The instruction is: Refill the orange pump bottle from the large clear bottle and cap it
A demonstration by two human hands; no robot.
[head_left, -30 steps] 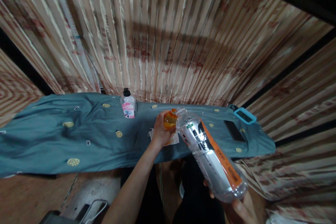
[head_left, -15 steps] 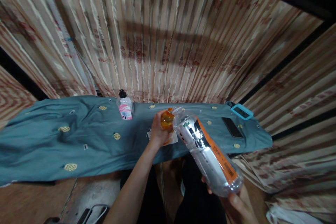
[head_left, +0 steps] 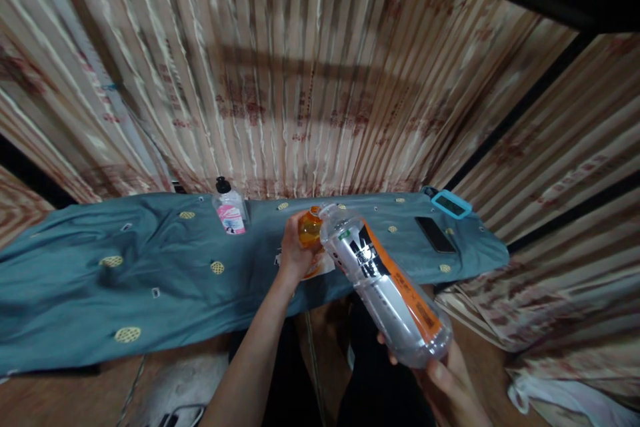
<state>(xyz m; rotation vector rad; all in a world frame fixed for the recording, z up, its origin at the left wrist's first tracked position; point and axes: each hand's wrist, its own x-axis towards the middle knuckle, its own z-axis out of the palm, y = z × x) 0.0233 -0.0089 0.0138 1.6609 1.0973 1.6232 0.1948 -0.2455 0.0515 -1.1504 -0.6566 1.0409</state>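
Large clear bottle (head_left: 385, 293) tilted, near-empty, base gripped by right hand (head_left: 445, 383), mouth against small orange bottle (head_left: 310, 230), clasped by left hand (head_left: 293, 250) fingers above teal cloth (head_left: 150, 273). Right fingers partly hidden.

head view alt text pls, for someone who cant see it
The right hand tilts a big clear bottle so its mouth meets a small orange bottle gripped by the left hand, over a teal cloth before striped curtains.

We count three bottles: one large clear plastic bottle with an orange-and-black label (head_left: 385, 290), one small orange bottle (head_left: 310, 229), one small clear black-capped bottle with a pink label (head_left: 229, 208); also two dark phones (head_left: 434, 234), one in a blue case (head_left: 451, 203).
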